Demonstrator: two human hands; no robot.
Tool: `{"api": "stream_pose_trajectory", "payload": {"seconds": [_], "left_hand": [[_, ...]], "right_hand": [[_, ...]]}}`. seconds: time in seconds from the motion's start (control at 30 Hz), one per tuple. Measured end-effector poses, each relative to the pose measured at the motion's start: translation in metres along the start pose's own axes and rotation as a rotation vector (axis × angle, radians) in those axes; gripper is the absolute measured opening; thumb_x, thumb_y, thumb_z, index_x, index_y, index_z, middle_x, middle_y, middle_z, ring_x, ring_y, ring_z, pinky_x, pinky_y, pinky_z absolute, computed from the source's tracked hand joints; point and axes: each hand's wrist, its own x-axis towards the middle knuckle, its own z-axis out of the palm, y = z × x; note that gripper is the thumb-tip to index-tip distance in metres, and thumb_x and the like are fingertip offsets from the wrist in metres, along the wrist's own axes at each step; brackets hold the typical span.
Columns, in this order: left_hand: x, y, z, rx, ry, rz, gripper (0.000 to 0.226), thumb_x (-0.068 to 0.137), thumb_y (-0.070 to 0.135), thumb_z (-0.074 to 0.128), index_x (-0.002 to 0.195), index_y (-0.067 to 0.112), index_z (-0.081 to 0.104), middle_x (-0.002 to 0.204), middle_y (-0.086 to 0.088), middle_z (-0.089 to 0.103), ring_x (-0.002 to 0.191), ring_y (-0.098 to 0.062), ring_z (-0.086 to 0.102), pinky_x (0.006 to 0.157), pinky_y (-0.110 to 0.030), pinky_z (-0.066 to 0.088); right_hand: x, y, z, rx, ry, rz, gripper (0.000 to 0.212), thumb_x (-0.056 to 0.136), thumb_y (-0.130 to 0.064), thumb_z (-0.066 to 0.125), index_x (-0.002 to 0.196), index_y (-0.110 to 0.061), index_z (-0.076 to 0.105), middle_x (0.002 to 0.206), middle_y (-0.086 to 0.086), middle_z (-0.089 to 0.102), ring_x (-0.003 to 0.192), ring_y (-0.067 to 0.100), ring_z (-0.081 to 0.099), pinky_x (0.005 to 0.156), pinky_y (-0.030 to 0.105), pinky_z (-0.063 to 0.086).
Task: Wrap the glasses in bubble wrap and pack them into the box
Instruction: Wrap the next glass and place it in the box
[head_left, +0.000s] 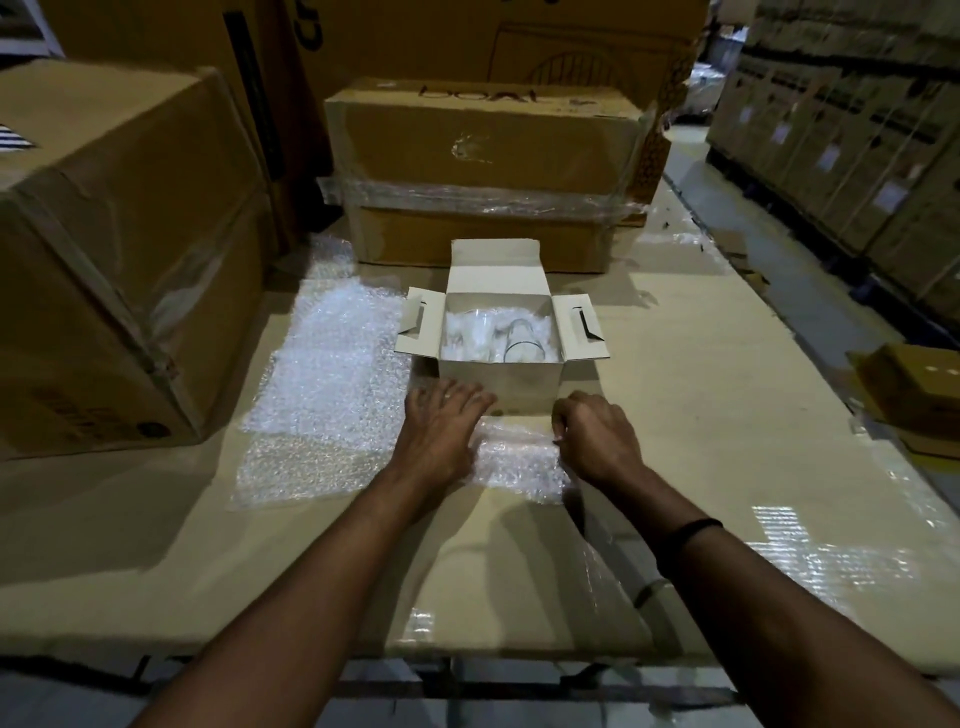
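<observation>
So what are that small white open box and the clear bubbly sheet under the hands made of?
The small white open box looks like thin paperboard, matte: folded flaps, cut slots. The clear bubbly sheet is probably soft plastic bubble wrap, glossy: rows of tiny blisters catch the light.

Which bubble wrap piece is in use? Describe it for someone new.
On the table, find the small white open box. Just nearer the camera lies the bubble wrap piece. Unlike the flat sheets to its left, the left hand presses it and the right hand pinches it.
</observation>
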Motion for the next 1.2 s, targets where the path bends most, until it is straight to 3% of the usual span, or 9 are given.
{"api": "stream_pose_trajectory", "payload": {"seconds": [0.07, 0.17, 0.33, 0.5, 0.6, 0.73, 0.83, 0.97, 1.2], "left_hand": [[0.001, -0.003, 0.002, 0.042, 0.053, 0.087, 0.037, 0.070, 0.016, 0.072, 0.106, 0.025, 0.066, 0.116, 0.003, 0.065, 0.113, -0.025, 0.055, 0.098, -0.044, 0.029], [-0.008, -0.008, 0.008, -0.030, 0.058, 0.112, 0.032, 0.054, 0.013, 0.073, 0.083, 0.024, 0.063, 0.088, 0.005, 0.066, 0.086, -0.025, 0.063, 0.085, -0.040, 0.037], [-0.025, -0.022, 0.019, -0.230, -0.002, 0.145, 0.034, 0.076, 0.046, 0.051, 0.094, 0.029, 0.074, 0.110, 0.014, 0.067, 0.102, -0.011, 0.059, 0.092, -0.037, 0.033], [-0.016, -0.021, 0.017, -0.236, -0.068, 0.087, 0.043, 0.080, 0.056, 0.044, 0.085, 0.028, 0.076, 0.110, 0.015, 0.067, 0.100, -0.011, 0.061, 0.088, -0.032, 0.032], [-0.013, -0.017, 0.017, -0.219, -0.094, 0.044, 0.028, 0.079, 0.047, 0.059, 0.098, 0.030, 0.072, 0.115, 0.013, 0.064, 0.107, -0.013, 0.059, 0.089, -0.032, 0.032], [-0.016, -0.013, 0.012, -0.170, -0.078, -0.009, 0.051, 0.078, 0.048, 0.062, 0.127, 0.034, 0.060, 0.126, 0.010, 0.060, 0.119, -0.014, 0.049, 0.102, -0.036, 0.026], [-0.017, -0.008, 0.010, -0.131, -0.088, -0.057, 0.051, 0.079, 0.055, 0.053, 0.124, 0.033, 0.064, 0.122, 0.011, 0.062, 0.116, -0.015, 0.049, 0.102, -0.037, 0.025], [-0.018, -0.005, 0.015, -0.121, -0.077, -0.100, 0.047, 0.082, 0.055, 0.062, 0.122, 0.031, 0.065, 0.119, 0.010, 0.063, 0.113, -0.016, 0.051, 0.097, -0.035, 0.025], [-0.007, 0.003, 0.006, -0.353, 0.039, -0.055, 0.036, 0.087, 0.017, 0.066, 0.122, 0.021, 0.061, 0.113, 0.004, 0.058, 0.101, -0.016, 0.057, 0.080, -0.025, 0.044]], "right_hand": [[0.000, 0.007, 0.003, -0.052, 0.029, -0.087, 0.022, 0.066, 0.002, 0.056, 0.071, -0.019, 0.055, 0.081, 0.006, 0.058, 0.079, 0.034, 0.055, 0.063, 0.037, 0.042], [-0.007, 0.018, 0.002, -0.069, -0.081, -0.216, 0.018, 0.062, -0.008, 0.057, 0.074, -0.021, 0.056, 0.088, 0.003, 0.062, 0.085, 0.033, 0.056, 0.062, 0.034, 0.034], [-0.026, 0.036, 0.003, -0.006, -0.362, -0.296, 0.036, 0.085, -0.050, 0.050, 0.102, -0.026, 0.069, 0.138, -0.005, 0.056, 0.126, 0.019, 0.050, 0.099, 0.034, 0.040], [-0.019, 0.028, -0.003, 0.137, -0.266, -0.141, 0.025, 0.091, -0.034, 0.059, 0.111, -0.021, 0.067, 0.129, -0.002, 0.061, 0.119, 0.023, 0.055, 0.093, 0.033, 0.044], [-0.011, 0.021, 0.002, 0.099, -0.445, -0.010, 0.063, 0.080, -0.038, 0.070, 0.137, -0.024, 0.048, 0.132, 0.001, 0.057, 0.120, 0.025, 0.053, 0.095, 0.033, 0.044], [-0.001, 0.022, 0.010, 0.083, -0.501, -0.021, 0.038, 0.075, -0.032, 0.067, 0.112, -0.027, 0.062, 0.118, 0.001, 0.063, 0.106, 0.023, 0.059, 0.076, 0.026, 0.040], [0.006, 0.027, 0.007, 0.027, -0.401, -0.124, 0.012, 0.080, -0.027, 0.061, 0.092, -0.025, 0.061, 0.110, 0.005, 0.064, 0.103, 0.029, 0.059, 0.071, 0.027, 0.034], [0.015, 0.032, 0.009, -0.086, -0.127, -0.280, 0.017, 0.083, -0.022, 0.057, 0.100, -0.023, 0.061, 0.103, 0.003, 0.065, 0.097, 0.031, 0.058, 0.072, 0.034, 0.034], [0.046, 0.046, 0.000, -0.080, 0.202, -0.307, 0.018, 0.070, -0.014, 0.073, 0.083, -0.024, 0.068, 0.084, -0.001, 0.070, 0.080, 0.030, 0.057, 0.067, 0.035, 0.033]]}}
